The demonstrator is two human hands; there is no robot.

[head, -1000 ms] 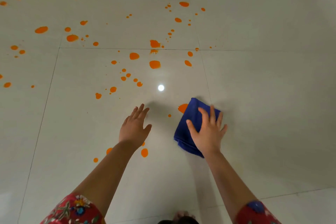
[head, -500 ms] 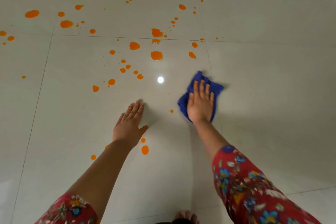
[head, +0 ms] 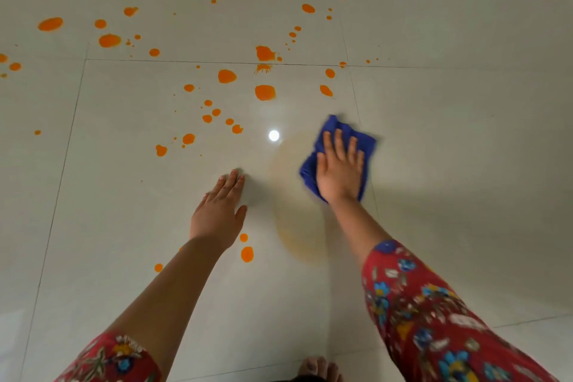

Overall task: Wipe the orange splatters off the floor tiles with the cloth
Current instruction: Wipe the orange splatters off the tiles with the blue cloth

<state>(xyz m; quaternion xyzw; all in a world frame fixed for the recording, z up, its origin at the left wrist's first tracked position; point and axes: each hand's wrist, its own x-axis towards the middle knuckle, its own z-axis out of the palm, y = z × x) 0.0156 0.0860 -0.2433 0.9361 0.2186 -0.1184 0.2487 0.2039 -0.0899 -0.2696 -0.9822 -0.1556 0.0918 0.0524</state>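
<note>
Cloth (head: 338, 130) slid forward; 1 cloth.

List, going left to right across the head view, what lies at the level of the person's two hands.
Left hand flat on the tile → faint orange smear → blue cloth under the right hand.

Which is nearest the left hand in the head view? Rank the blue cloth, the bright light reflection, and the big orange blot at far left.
1. Light reflection, ahead and right of the left hand.
2. Blue cloth, right, under the right hand.
3. Big orange blot, far upper left.
</note>
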